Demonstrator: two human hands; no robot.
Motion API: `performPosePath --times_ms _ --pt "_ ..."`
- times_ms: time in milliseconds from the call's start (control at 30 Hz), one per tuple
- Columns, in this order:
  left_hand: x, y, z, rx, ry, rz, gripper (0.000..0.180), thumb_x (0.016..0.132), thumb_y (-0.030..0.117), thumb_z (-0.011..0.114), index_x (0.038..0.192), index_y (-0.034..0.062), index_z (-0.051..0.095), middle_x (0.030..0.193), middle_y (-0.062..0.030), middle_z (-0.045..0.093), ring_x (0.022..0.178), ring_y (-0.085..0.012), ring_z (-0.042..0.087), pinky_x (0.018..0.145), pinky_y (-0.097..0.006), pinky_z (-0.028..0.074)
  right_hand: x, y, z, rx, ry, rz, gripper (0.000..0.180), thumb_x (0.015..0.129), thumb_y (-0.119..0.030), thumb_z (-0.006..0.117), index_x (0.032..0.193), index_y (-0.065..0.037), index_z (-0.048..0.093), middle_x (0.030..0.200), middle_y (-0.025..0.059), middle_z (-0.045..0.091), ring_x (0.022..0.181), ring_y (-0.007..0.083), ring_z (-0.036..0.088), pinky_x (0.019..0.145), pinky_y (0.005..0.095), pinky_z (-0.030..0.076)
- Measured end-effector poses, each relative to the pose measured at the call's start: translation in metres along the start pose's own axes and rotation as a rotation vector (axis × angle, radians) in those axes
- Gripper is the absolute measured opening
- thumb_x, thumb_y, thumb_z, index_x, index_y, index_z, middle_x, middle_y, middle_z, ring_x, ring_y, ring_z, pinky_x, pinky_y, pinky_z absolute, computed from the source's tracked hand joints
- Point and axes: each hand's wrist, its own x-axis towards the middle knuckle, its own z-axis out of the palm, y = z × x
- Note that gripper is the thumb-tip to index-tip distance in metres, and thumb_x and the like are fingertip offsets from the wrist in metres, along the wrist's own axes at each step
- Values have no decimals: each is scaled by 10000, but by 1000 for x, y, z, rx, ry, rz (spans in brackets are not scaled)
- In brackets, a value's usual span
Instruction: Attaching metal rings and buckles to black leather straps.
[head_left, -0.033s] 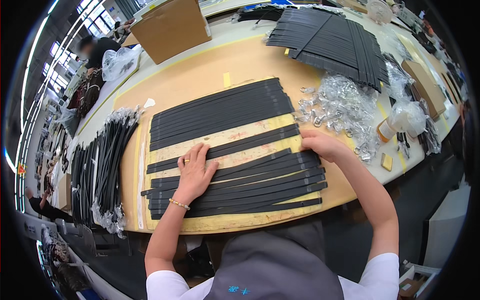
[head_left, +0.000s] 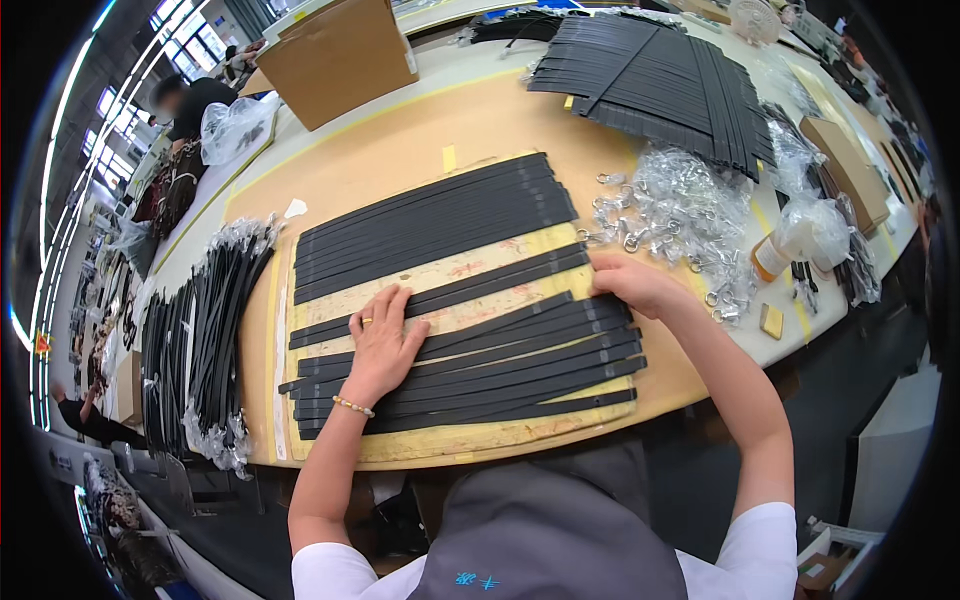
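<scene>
Across a worn yellow board (head_left: 470,268) lie flat black straps in rows. Two straps lie side by side as a middle band (head_left: 490,283), apart from a neat far row (head_left: 430,225) and a looser near row (head_left: 480,378). My left hand (head_left: 383,340) rests with its fingers spread, its tips on the middle band's left part. At that band's right end, the curled fingers of my right hand (head_left: 640,283) pinch a strap end. The thumb's contact is partly hidden.
Bundled black straps with plastic-wrapped ends (head_left: 222,330) lie left. Bagged metal hooks (head_left: 670,210) pile up right, below a big strap stack (head_left: 650,90). A cardboard box (head_left: 345,65) stands at the back. A yellow block (head_left: 771,320) sits near the table's right edge.
The board, straps and both hands appear shifted slightly left in the picture. Both hands keep nearly the same pose on the straps.
</scene>
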Motion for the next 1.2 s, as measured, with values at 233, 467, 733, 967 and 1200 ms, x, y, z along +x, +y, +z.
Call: performPosePath --times_ms 233,467,733,967,1200 --pt "13 -40 -4 56 26 -26 691 1040 483 486 1566 53 355 1637 -139 325 1521 -309 270 1220 -527 115 44 -16 27 -129 184 -49 335 880 -98 591 1172 -9 730 928 70 737 769 160 648 742 313 527" --pt "-55 22 -29 85 -131 220 939 907 646 628 1593 72 341 1693 -145 269 1581 -302 203 1244 -528 72 25 -39 4 -1052 786 -430 180 873 -243 704 967 -102 765 973 114 725 1003 270 683 894 418 551" --pt "-45 18 -19 156 -87 292 779 958 586 560 1562 109 441 1657 -80 385 1552 -290 295 1233 -493 176 20 11 -31 -1143 740 -699 149 916 -213 704 1008 -97 721 1223 50 691 1213 257 603 1016 429 462" --pt "-11 -1 -8 162 -17 276 752 963 569 556 1567 135 444 1664 -64 378 1553 -280 296 1228 -479 208 9 14 -35 -1082 752 -714 83 894 -122 698 932 -56 666 1233 63 693 1203 271 614 1002 424 478" --pt "2 -2 -10 122 15 255 746 946 551 627 1557 158 456 1670 -48 356 1550 -263 288 1237 -475 187 -12 17 -33 -1102 671 -762 82 837 -58 692 909 -44 656 1235 113 686 1223 320 603 1035 447 473"
